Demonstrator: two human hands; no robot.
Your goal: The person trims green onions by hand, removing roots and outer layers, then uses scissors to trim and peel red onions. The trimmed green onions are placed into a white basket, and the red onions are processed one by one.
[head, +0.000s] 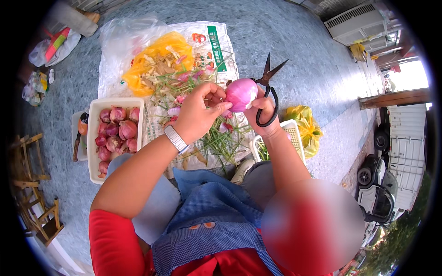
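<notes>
A shiny pink-purple red onion [241,95] is held up between both hands, above a heap of scraps. My right hand [262,107] grips it from the right and also carries black-handled scissors [266,80], whose dark blades stand apart and point away from me. On the onion's left side, my left hand [203,108] has thumb and fingertips against the skin; a watch is on that wrist. Below lie green stalks [224,141] and loose onion skins [174,111]. To the left, a white plastic tub [91,138] contains several red onions [117,131].
A printed white woven sack [110,76] lies under the scraps. On it is a yellow plastic bag [138,76] with peelings. A white basket [293,136] and a tied yellow bag [310,131] stand right. A knife [76,146] rests left of the tub, near wooden stools [34,183].
</notes>
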